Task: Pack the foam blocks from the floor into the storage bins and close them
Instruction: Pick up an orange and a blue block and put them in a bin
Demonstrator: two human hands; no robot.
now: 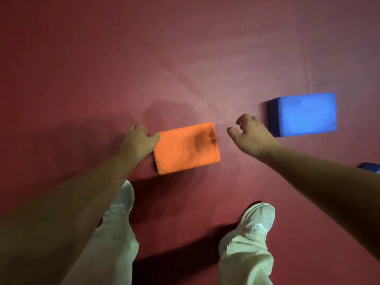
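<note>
1. Gripping the left short edge of the orange block [186, 148], the left hand [138, 138] has its thumb on top and its fingers curled at the side.
2. The right hand [251, 133] is open with fingers spread. It holds nothing and is between the orange block and the blue block [304, 114].
3. The blue block lies on the floor [185, 48] just to the right of this hand, with its long axis from left to right, so the right hand is nearer.
4. No bin is visible.
</note>
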